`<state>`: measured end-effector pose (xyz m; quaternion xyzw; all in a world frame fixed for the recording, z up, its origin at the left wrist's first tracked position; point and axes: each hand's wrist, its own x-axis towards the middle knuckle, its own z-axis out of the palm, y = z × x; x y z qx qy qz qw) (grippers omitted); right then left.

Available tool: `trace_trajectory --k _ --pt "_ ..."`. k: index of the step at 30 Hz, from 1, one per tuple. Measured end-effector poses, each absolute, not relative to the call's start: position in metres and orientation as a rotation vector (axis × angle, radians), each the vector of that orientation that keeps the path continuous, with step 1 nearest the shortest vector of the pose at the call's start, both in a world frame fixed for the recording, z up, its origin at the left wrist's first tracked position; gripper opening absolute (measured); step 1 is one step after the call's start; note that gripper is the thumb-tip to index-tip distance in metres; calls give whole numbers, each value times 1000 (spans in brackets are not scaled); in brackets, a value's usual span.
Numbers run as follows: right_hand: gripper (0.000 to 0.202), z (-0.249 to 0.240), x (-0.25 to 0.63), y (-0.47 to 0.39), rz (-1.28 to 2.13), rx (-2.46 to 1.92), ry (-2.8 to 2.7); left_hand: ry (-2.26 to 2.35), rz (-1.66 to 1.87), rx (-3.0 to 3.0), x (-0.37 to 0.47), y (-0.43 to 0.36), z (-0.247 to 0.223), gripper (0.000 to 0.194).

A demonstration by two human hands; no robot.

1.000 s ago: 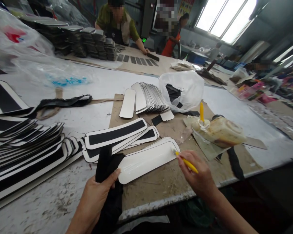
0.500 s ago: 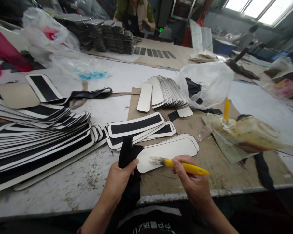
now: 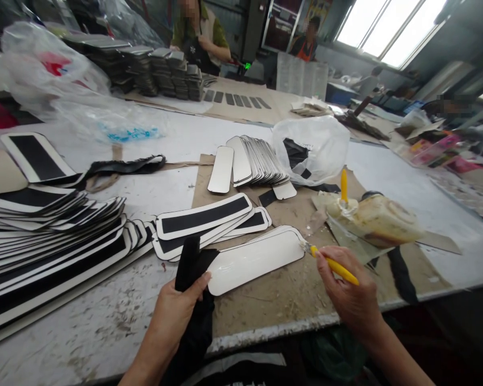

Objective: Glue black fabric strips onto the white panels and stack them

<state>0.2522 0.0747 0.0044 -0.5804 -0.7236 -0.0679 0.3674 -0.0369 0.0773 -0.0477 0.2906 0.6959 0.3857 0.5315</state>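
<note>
My right hand (image 3: pixel 348 284) grips a yellow-handled brush (image 3: pixel 338 269), its bristles at the right end of a white rounded panel (image 3: pixel 257 260). My left hand (image 3: pixel 181 300) pinches black cloth (image 3: pixel 191 265) at the panel's left end, its thumb touching the panel's edge. The panel has a wet sheen and lies on more white panels on brown board. Just behind it rest white panels with black centre strips (image 3: pixel 205 216). At the back a fanned row of white pieces (image 3: pixel 257 161) stands beside a single white piece (image 3: pixel 220 170).
Tall stacks of black-and-white panels (image 3: pixel 52 257) fill the left. A plastic bag (image 3: pixel 312 150) lies behind the board. Right of it are a glue-stained container (image 3: pixel 390 220) and another yellow handle (image 3: pixel 343 186). People are across the table.
The brush in my right hand has moved from the panel's left part to its right end. My left hand still holds the cloth at the left end. The view has shifted to the right.
</note>
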Motion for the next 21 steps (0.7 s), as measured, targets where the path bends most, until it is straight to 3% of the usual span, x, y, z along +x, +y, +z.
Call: trace_trajectory --k 4,11,17,21 --pt "6 14 255 72 -192 -1466 -1792 1597 1005 623 -35 78 -40 45" --pt "22 34 236 82 129 -1515 -1747 1690 1209 893 -52 72 -9 38" --pt "15 54 165 102 346 -1060 -2002 1146 1157 684 -57 59 31 35" --pt "19 56 124 105 734 -1039 -2035 993 1100 589 -50 51 39 29"
